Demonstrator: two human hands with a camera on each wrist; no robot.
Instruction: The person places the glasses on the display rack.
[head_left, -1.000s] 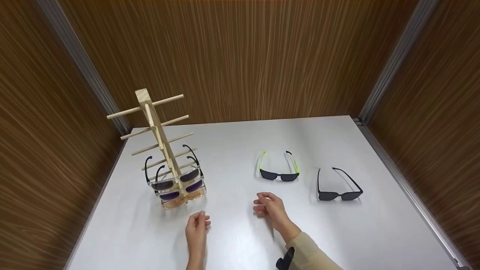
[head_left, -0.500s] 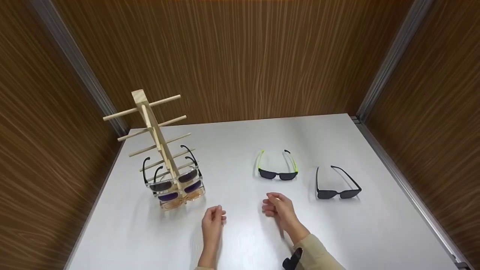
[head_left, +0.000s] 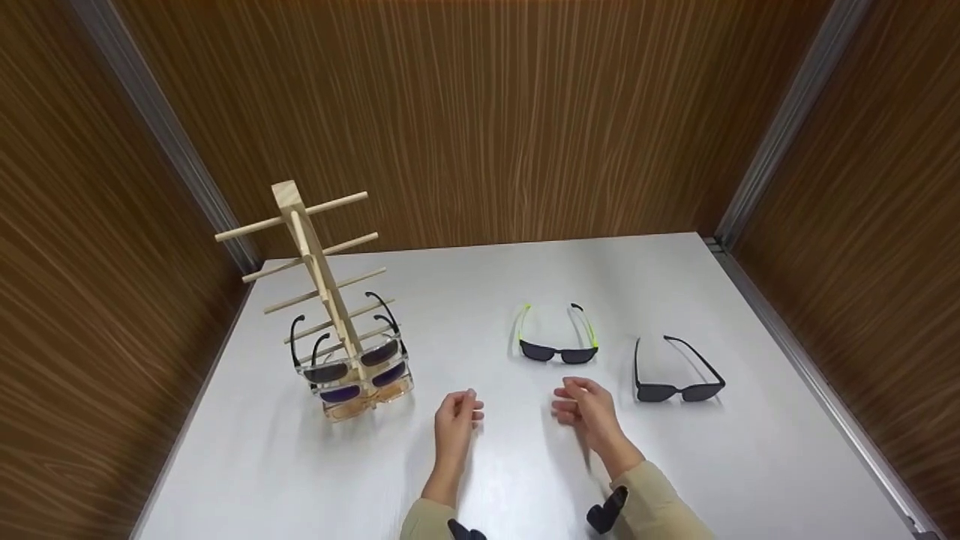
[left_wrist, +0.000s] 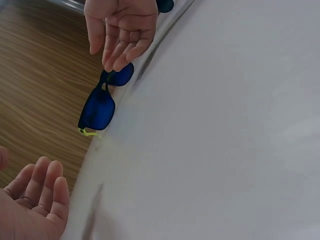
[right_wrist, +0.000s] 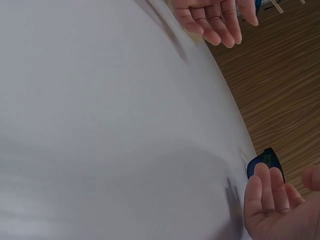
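My left hand (head_left: 455,424) hovers over the white table with loosely bent fingers and holds nothing. To its right, my right hand (head_left: 589,412) is also bare, its fingers relaxed, just in front of sunglasses with yellow-green temples (head_left: 559,352). Those sunglasses lie with temples unfolded toward the back. Black sunglasses (head_left: 680,391) lie farther right, temples unfolded too. On the left stands a wooden glasses rack (head_left: 313,255); several pairs hang on its lower pegs, among them clear-framed sunglasses (head_left: 326,373) and, lowest, orange-tinted glasses (head_left: 349,407). Both wrist views show the hands with palms visible and fingers slightly curved.
The white table (head_left: 480,300) is bounded by wood-grain panels (head_left: 480,127) at the back and both sides. Metal rails (head_left: 795,127) run along the corners. The rack's upper pegs (head_left: 337,201) jut out sideways and carry no glasses.
Both hands have moved to the right and slightly away from the body, the left hand farther. The glasses and the rack stay where they were; the head view shifts only a little.
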